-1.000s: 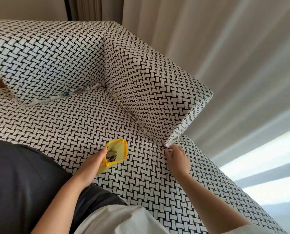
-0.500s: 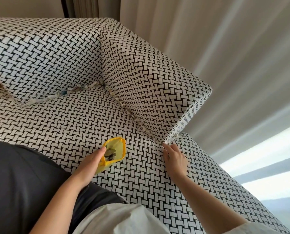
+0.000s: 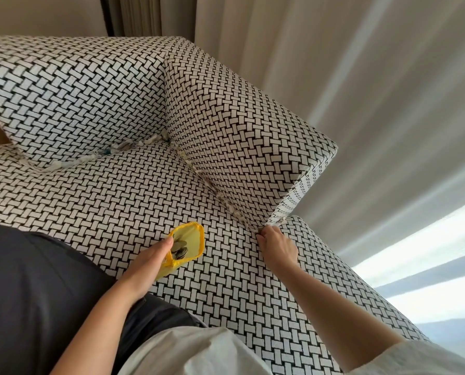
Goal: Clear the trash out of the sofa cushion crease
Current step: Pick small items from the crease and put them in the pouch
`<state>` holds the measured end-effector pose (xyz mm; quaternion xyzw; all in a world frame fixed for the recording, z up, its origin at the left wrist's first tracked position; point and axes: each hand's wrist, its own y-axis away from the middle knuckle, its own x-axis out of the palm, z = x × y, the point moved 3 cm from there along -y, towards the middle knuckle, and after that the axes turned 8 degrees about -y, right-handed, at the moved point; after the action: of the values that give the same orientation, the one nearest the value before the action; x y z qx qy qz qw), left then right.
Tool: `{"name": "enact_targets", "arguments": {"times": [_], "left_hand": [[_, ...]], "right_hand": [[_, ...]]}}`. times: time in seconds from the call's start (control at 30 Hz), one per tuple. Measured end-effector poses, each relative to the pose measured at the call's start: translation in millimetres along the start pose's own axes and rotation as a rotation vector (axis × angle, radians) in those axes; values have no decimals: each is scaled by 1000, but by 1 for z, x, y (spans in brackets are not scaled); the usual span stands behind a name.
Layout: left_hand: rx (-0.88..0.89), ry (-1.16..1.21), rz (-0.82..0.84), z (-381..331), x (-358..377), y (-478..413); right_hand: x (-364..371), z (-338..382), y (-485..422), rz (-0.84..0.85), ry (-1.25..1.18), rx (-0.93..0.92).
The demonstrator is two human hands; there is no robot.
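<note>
The sofa (image 3: 123,201) is covered in a black-and-white woven pattern. Pale bits of trash (image 3: 227,205) line the crease between seat and armrest, and more trash (image 3: 90,158) lies in the crease under the back cushion. My left hand (image 3: 147,262) holds a small yellow bag (image 3: 186,243) open above the seat, with dark scraps inside it. My right hand (image 3: 276,244) sits at the front end of the armrest crease, fingers curled down into it. What the fingertips hold is hidden.
The armrest block (image 3: 242,136) rises to the right of the seat. Pale curtains (image 3: 347,77) hang behind and beside the sofa. A bright window strip (image 3: 426,250) shows at the right. My dark-clothed lap (image 3: 36,293) fills the lower left.
My right hand has stayed at the front end of the armrest crease, its fingers curling in tighter. The left hand and yellow bag have barely shifted.
</note>
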<state>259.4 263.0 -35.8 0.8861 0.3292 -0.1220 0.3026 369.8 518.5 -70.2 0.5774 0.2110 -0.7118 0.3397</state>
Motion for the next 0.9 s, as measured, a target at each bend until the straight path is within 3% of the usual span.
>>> {"name": "enact_targets", "arguments": {"times": [0.3, 0.47, 0.73, 0.9], "left_hand": [[-24, -49, -10, 6, -2, -2], [-35, -45, -12, 9, -3, -3], [-47, -33, -14, 11, -2, -3], [-29, -38, -19, 10, -3, -3]], "right_hand": [[-5, 0, -7, 5, 52, -153], [-6, -5, -9, 21, -42, -193], [7, -4, -13, -25, 42, -121], [11, -9, -12, -105, -118, -140]]}}
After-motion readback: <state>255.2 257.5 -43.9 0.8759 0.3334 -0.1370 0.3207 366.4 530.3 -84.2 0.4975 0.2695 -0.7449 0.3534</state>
